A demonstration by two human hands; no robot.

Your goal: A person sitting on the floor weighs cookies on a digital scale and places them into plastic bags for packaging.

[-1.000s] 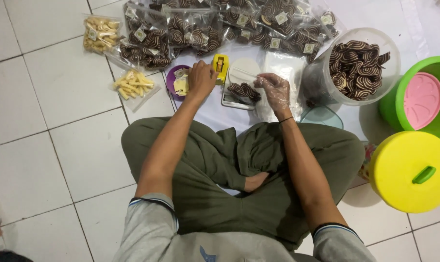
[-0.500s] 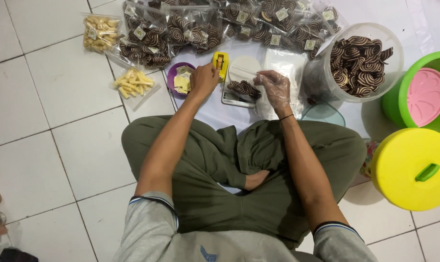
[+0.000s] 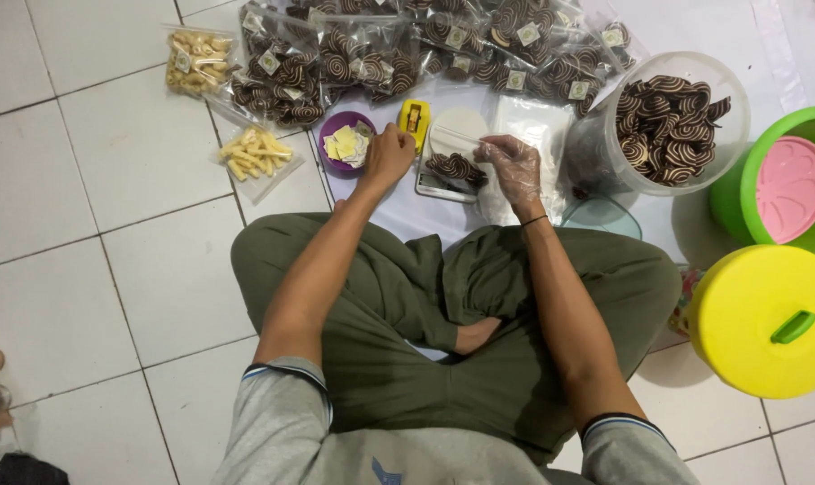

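I sit cross-legged on a tiled floor. A clear plastic bag (image 3: 452,167) with brown spiral cookies lies on a small white scale (image 3: 436,185) in front of my legs. My right hand (image 3: 513,167), in a clear glove, pinches the bag's open top edge. My bare left hand (image 3: 388,154) rests with curled fingers just left of the bag, between a purple bowl of yellow labels (image 3: 346,142) and a yellow stapler (image 3: 414,117). Anything inside its fist is hidden.
Several sealed bags of spiral cookies (image 3: 354,54) line the far side, with two bags of yellow sticks (image 3: 256,153) at the left. A clear tub of cookies (image 3: 673,121) stands at the right, beside a green bucket (image 3: 807,184) and a yellow lid (image 3: 767,319).
My left hand has shifted slightly right toward the bag. The right hand stays at the bag's top.
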